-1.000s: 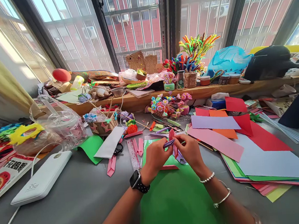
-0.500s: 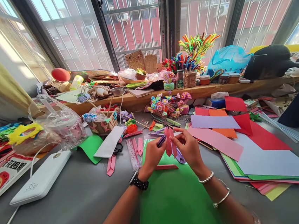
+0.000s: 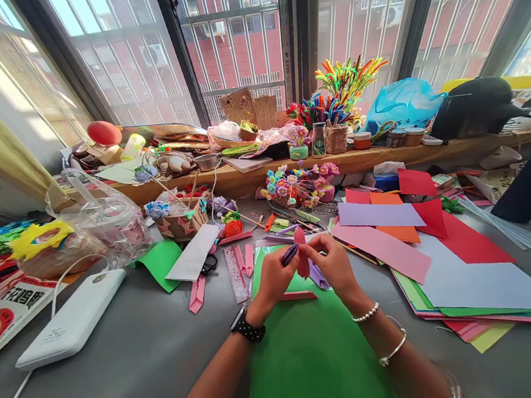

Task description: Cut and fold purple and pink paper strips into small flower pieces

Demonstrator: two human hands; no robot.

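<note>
Above the green mat (image 3: 318,356), both my hands pinch a pink folded paper strip (image 3: 302,264) that stands upright between them. A dark purple folded paper piece (image 3: 290,255) also sits in the fingers of my left hand (image 3: 274,280). My right hand (image 3: 336,266) grips the pink strip from its right side with thumb and fingertips. Behind and below it lies a light purple folded piece (image 3: 318,275), partly covered by my right hand. Another pink folded strip (image 3: 298,296) rests flat on the mat. Pink folded pieces (image 3: 198,294) lie to the left beside a glittery ruler (image 3: 236,274).
At the right, coloured paper sheets (image 3: 490,290) are stacked. A white power bank (image 3: 73,317) with a cable lies at the left, near a plastic-wrapped cup (image 3: 112,223). Craft flowers (image 3: 283,185) stand at the back, below a cluttered wooden ledge (image 3: 245,179).
The pink piece, spread into two parts side by side before, now appears as one narrow strip. My hands have drawn slightly closer together around it.
</note>
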